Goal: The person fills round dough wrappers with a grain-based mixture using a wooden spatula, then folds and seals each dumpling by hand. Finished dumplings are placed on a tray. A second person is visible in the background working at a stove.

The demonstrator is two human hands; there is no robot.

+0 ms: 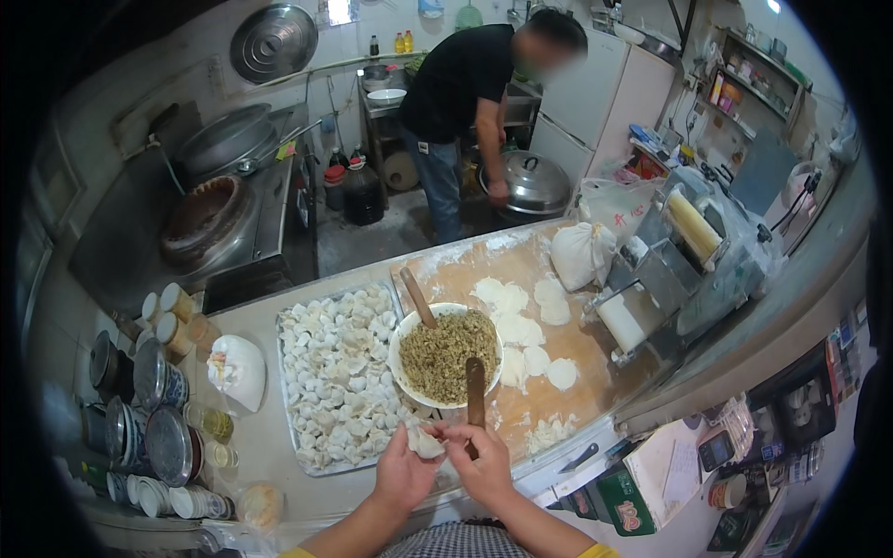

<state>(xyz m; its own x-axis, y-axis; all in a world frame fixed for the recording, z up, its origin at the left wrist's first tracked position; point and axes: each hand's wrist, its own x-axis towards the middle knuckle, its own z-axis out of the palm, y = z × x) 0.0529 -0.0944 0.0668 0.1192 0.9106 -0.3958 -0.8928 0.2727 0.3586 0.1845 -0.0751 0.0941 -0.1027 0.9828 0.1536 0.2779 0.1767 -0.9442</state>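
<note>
A folded dumpling (425, 443) rests on the fingers of my left hand (406, 469), at the lower right edge of the metal tray (301, 457). My right hand (481, 460) has its fingertips at the dumpling's right side and holds a flat wooden spatula (476, 390), which points up over the bowl. Minced filling (446, 352) heaps in the white bowl (401, 386), with a second wooden handle (418, 296) standing in it. Many pleated dumplings (342, 376) cover the tray. Round dough wrappers (561, 374) lie on the floured wooden board (593, 349) to the right.
Jars and lidded containers (167, 446) crowd the left end of the counter, near a white bag (241, 370). A dough roller machine (635, 314) and a tied cloth bag (582, 254) stand at right. Beyond the counter, another person (453, 91) bends over a lidded pot (534, 185).
</note>
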